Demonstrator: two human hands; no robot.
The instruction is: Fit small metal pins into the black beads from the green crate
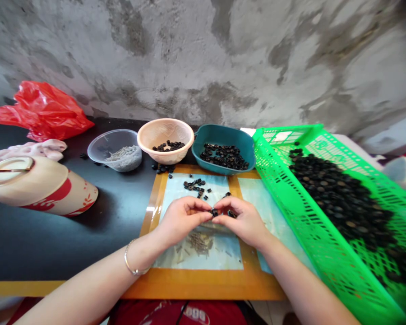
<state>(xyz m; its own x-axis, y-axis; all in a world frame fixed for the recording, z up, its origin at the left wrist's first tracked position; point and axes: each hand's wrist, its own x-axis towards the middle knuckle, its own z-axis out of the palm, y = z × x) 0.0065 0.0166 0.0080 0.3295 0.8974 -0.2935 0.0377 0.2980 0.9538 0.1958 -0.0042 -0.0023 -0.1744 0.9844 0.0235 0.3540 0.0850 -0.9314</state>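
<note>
Fingertips of my left hand and my right hand meet over a light blue, tape-edged sheet. Pinched between both is a small black round part; its finer details are too small to make out. Another dark piece shows by my right fingers. Just beyond my hands lie several loose black parts. Nearer to me, under the hands, a small heap of thin metal pins is spread on the sheet.
Along the wall stand a clear bowl of pins, a pink bowl and a teal basin of black parts. A green basket full of black parts is at right. A cup and red bag are left.
</note>
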